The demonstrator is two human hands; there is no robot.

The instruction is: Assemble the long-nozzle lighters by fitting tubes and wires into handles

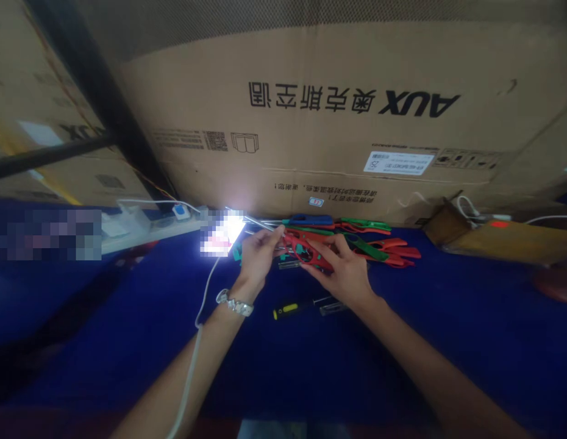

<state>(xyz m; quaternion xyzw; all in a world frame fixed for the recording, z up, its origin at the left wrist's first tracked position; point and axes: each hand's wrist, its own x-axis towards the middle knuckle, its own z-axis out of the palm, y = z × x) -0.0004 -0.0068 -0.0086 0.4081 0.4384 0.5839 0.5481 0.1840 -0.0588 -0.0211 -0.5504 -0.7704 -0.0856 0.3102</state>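
Both hands are on a red long-nosed lighter (pixel 313 255), level above the blue cloth. My left hand (pixel 258 253), with a silver watch (pixel 235 303) on the wrist, is closed with thumb and finger pinched at the lighter's front end. Its metal tube appears to point left. My right hand (pixel 347 271) is closed around the rear of the red handle. Behind and to the right lie more lighters: a blue one (pixel 311 220), a green one (pixel 366 225) and several red ones (pixel 397 250). The palms hide part of the held lighter.
A black-and-yellow screwdriver (pixel 288 310) and a clear plastic piece (pixel 333 308) lie on the blue cloth (pixel 274 372). A bright glowing screen or lamp (pixel 228 231) stands left, with a white cable (pixel 205 299). A power strip (pixel 150 230) and large cardboard box (pixel 329 140) stand behind.
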